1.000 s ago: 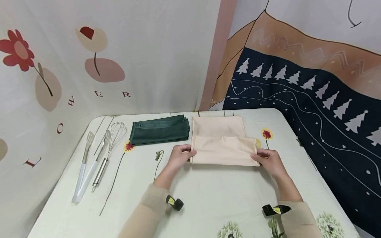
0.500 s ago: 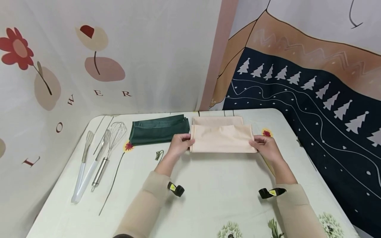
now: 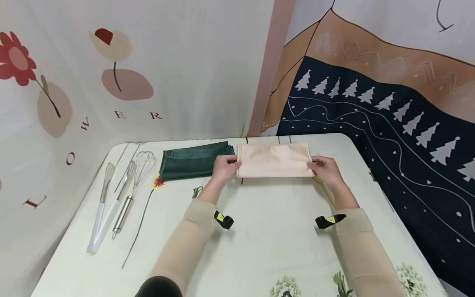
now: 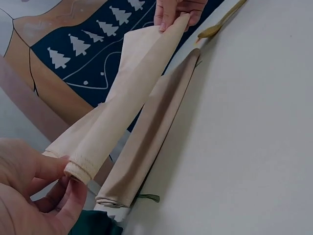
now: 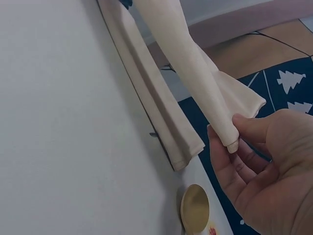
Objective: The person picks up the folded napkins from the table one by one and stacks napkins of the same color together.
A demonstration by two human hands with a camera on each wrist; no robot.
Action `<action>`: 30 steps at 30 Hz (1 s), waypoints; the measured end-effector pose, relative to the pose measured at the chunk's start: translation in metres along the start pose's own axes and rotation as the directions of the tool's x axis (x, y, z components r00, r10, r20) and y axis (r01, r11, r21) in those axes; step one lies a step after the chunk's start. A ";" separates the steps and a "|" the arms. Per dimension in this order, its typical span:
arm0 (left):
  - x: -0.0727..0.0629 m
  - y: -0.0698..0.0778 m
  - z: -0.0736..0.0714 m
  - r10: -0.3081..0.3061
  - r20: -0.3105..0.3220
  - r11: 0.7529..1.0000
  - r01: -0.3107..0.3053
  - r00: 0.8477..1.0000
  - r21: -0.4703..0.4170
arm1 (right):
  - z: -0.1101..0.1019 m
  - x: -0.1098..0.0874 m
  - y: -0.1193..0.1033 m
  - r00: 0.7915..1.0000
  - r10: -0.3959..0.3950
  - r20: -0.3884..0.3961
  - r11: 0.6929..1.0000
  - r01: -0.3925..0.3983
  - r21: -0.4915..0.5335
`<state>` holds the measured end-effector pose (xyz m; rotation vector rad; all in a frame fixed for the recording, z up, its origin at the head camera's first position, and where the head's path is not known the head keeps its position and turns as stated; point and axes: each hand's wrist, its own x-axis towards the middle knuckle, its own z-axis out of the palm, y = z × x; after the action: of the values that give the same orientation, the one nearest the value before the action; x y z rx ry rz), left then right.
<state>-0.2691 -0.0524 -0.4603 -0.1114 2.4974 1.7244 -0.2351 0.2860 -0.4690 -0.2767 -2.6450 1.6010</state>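
Observation:
Both my hands pinch the ends of a folded cream cloth [image 3: 273, 161] near the table's back edge. My left hand [image 3: 224, 168] has its left end between thumb and fingers. At the opposite end, my right hand [image 3: 326, 168] pinches it the same way. The wrist views show this cloth raised above another folded cream cloth [image 4: 146, 147] lying on the table, with a gap between them. From the head view, that lower cloth is hidden. A folded dark green cloth [image 3: 193, 161] lies just left of my left hand.
A wooden spoon [image 5: 195, 209] lies by the lower cloth's right end, partly hidden by my right hand in the head view. Tongs with white handles [image 3: 97, 231] and a wire whisk [image 3: 128, 206] lie at the left. Printed fabric hangs behind the table [image 3: 267, 231].
Both hands have carried the cream cloth away from me, toward the back of the table. It now covers the other cream cloth in the head view. The green cloth and utensils stay put.

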 end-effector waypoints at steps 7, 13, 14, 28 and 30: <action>0.018 0.002 0.004 0.008 -0.042 0.997 -0.005 0.999 0.075 | 0.006 0.021 -0.002 1.000 0.020 -0.009 0.999 -0.020 -0.027; 0.035 0.003 0.009 0.032 -0.061 0.992 -0.024 0.998 0.123 | 0.007 0.036 0.000 0.999 0.036 0.006 0.999 -0.036 -0.041; 0.037 0.003 0.010 0.040 -0.065 0.990 -0.031 0.997 0.139 | 0.008 0.038 0.000 0.999 0.036 0.010 0.998 -0.036 -0.043; 0.044 -0.001 0.020 0.123 -0.094 0.958 -0.094 0.988 0.270 | 0.017 0.048 0.003 0.999 0.032 -0.012 0.992 -0.033 -0.118; 0.044 -0.001 0.021 0.131 -0.094 0.953 -0.100 0.987 0.285 | 0.017 0.048 0.004 0.999 0.041 -0.007 0.991 -0.041 -0.126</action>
<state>-0.3116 -0.0336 -0.4744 -0.0399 2.8538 1.4168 -0.2836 0.2814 -0.4836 -0.3409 -2.7596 1.4435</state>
